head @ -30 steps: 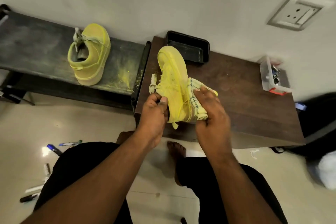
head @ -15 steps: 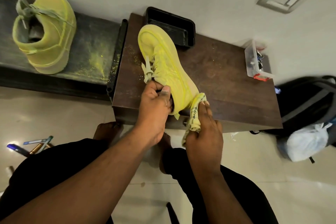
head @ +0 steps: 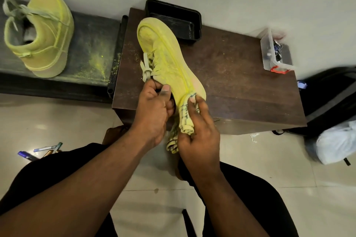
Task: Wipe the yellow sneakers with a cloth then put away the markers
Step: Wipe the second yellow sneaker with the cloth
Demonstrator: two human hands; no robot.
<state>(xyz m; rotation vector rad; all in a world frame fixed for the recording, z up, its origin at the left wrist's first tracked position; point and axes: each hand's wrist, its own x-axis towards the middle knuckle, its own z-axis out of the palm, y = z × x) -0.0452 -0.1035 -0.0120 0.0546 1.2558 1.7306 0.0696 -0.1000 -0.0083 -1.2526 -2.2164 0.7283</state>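
Observation:
One yellow sneaker [head: 165, 57] lies on its side on the brown table [head: 240, 86], toe toward the wall. My left hand [head: 154, 109] grips its collar at the heel end, thumb over the opening. My right hand [head: 198, 131] holds a bunched yellow cloth [head: 183, 121] against the heel of that sneaker. The second yellow sneaker [head: 40, 32] stands on the dark bench [head: 92, 52] at the left. Several markers [head: 40, 152] lie on the floor at the lower left, partly hidden by my leg.
A black tray [head: 173, 19] sits against the wall behind the held sneaker. A clear plastic box [head: 273, 52] with small items stands at the table's right end. A black bag [head: 331, 94] and a white plastic bag [head: 337, 142] lie on the floor right. Yellow dust covers the bench.
My right hand drew the cloth down the sneaker's side from the midsole to the heel. The left hand kept its grip on the collar. The view shifted right.

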